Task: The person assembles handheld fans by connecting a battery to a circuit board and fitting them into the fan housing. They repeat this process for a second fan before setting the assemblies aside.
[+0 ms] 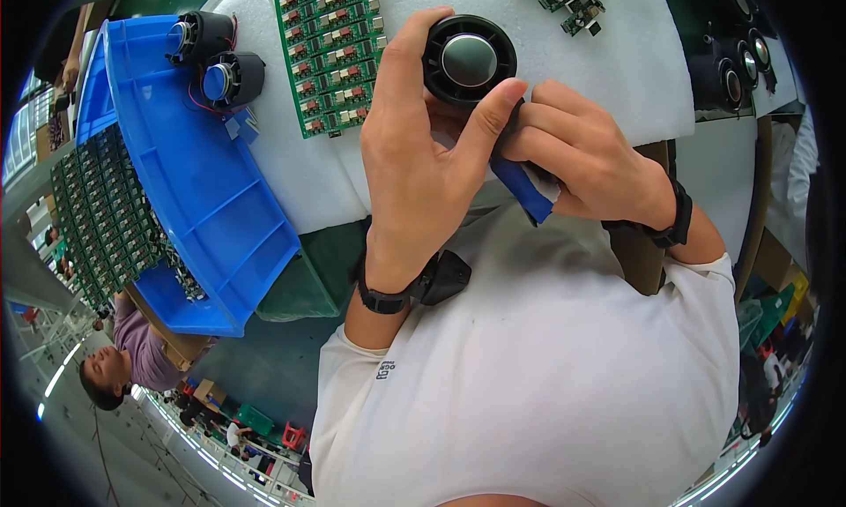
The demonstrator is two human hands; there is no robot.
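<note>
My left hand (pixel 412 159) is wrapped round a black cylindrical housing with a silver disc in its ringed top, which looks like a small speaker (pixel 470 59). Its thumb presses on the near side. Close against that thumb, my right hand (pixel 589 154) has its fingers curled and pinched at the lower side of the speaker. Under these fingers a blue flap with a whitish part (pixel 526 190) sticks out; how it joins the speaker is hidden. Whatever lies between the right fingertips is covered by them.
A white foam-like work surface (pixel 300 176) bears a green circuit board panel (pixel 330 57) and loose small boards (pixel 571 3). On the left a blue plastic bin (pixel 211 190) holds two wired speakers (pixel 233 79). More black speakers (pixel 731 75) stand far right. A person (pixel 132 357) is at the left.
</note>
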